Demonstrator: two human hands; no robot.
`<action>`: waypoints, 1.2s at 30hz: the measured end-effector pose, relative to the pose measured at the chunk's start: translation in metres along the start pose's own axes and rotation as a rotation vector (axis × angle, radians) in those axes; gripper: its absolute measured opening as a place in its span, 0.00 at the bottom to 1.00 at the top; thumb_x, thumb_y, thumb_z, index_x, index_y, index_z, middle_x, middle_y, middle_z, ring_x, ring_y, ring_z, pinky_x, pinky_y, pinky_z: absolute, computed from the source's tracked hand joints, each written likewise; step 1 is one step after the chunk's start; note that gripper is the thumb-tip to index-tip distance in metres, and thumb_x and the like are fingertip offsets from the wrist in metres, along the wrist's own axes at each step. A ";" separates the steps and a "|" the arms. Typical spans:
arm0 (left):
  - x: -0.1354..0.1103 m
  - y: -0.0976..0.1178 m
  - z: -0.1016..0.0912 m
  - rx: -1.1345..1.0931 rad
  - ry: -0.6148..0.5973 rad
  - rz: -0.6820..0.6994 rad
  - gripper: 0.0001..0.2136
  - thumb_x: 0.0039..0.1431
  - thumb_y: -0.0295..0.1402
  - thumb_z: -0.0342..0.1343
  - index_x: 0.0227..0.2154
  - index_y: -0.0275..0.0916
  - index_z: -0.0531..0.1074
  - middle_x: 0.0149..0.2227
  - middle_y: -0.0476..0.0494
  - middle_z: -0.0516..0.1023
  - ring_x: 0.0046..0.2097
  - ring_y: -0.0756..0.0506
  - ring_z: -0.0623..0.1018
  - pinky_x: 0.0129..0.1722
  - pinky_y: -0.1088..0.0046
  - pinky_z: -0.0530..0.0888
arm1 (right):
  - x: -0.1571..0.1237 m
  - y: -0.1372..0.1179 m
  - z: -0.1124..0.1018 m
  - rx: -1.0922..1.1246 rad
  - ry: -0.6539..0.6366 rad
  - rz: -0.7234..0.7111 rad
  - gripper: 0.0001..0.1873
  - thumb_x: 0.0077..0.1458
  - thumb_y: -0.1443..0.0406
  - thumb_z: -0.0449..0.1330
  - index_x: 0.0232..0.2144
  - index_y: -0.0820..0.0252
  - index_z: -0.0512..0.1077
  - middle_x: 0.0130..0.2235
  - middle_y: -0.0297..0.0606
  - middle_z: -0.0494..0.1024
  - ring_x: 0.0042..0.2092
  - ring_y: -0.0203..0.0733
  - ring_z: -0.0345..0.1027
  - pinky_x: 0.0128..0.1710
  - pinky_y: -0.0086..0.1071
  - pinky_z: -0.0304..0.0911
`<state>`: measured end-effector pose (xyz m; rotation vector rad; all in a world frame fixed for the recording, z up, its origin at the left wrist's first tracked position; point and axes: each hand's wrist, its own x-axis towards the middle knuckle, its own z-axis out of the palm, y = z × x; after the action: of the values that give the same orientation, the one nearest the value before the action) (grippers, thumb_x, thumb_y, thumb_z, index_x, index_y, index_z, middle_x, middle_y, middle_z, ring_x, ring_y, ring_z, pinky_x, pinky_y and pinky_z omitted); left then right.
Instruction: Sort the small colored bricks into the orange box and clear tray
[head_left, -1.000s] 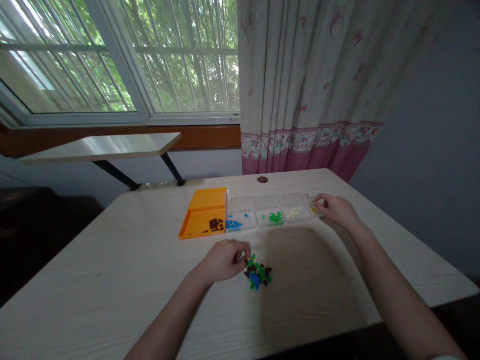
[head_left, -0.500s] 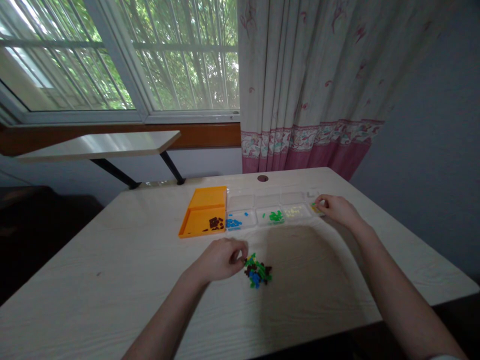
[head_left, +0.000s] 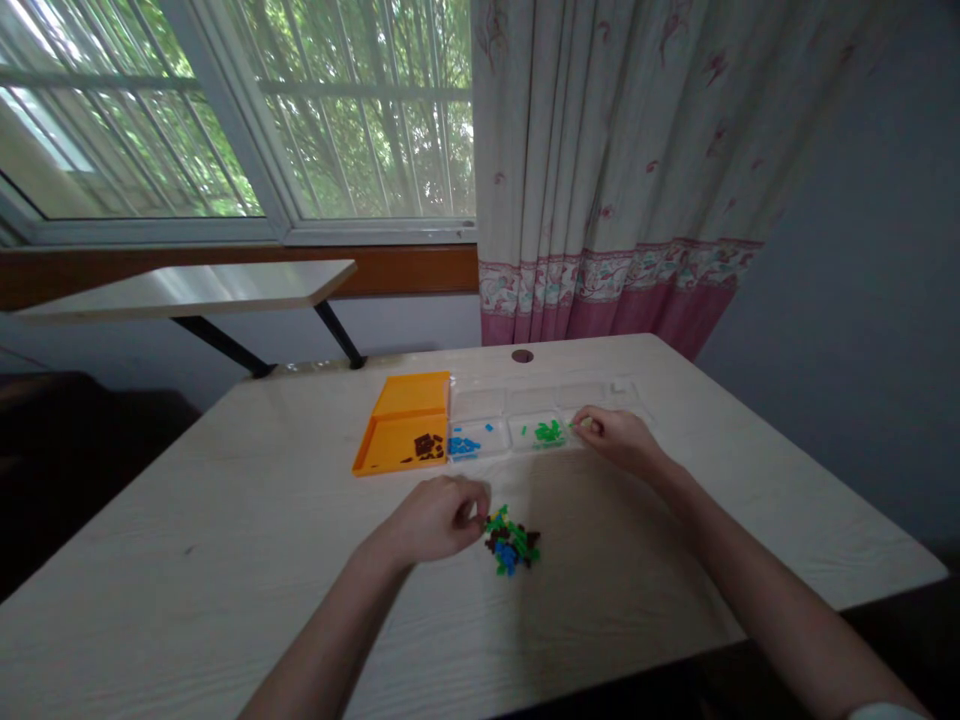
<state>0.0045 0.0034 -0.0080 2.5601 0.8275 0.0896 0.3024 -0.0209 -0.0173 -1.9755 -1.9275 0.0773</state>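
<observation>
A loose pile of small green, brown, blue and yellow building bricks lies on the table. My left hand is at the pile's left edge, thumb and finger curled together; whatever lies between the tips is too small to make out. Farther off, my right hand pinches a small green brick just right of the clear compartment with green bricks. Blue bricks sit in the compartment to its left. Dark brown bricks lie in the open orange box. My right hand covers the compartments on the right.
Behind the filled compartments runs a back row of clear compartments. A raised shelf on black legs stands at the back left. A curtain hangs beyond the table, beside the window. A round dark cap sits near the far edge.
My right hand has moved left from the far right compartment toward the green bricks, with the small green brick in its fingertips. My left hand stays at the pile.
</observation>
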 end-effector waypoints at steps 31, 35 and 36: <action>-0.001 0.002 -0.004 0.013 -0.033 -0.031 0.04 0.47 0.31 0.50 0.27 0.39 0.69 0.23 0.52 0.69 0.26 0.51 0.67 0.26 0.78 0.60 | -0.005 -0.012 0.013 0.047 0.061 -0.074 0.15 0.55 0.59 0.50 0.39 0.55 0.73 0.25 0.33 0.75 0.26 0.35 0.66 0.27 0.26 0.53; -0.004 0.006 -0.006 0.020 -0.088 -0.049 0.13 0.41 0.42 0.58 0.24 0.38 0.64 0.24 0.53 0.70 0.28 0.50 0.68 0.26 0.78 0.59 | -0.018 -0.033 0.006 0.131 -0.193 -0.317 0.15 0.50 0.56 0.56 0.39 0.55 0.72 0.21 0.30 0.71 0.23 0.33 0.63 0.26 0.26 0.53; -0.005 0.007 -0.006 0.033 -0.091 -0.056 0.18 0.37 0.46 0.60 0.25 0.39 0.64 0.26 0.53 0.70 0.28 0.50 0.68 0.25 0.78 0.59 | -0.023 -0.040 0.005 0.143 -0.273 -0.371 0.18 0.47 0.54 0.58 0.40 0.54 0.72 0.22 0.29 0.71 0.24 0.34 0.63 0.26 0.26 0.53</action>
<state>0.0034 -0.0021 0.0009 2.5484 0.8721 -0.0577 0.2611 -0.0425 -0.0144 -1.5524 -2.3566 0.3902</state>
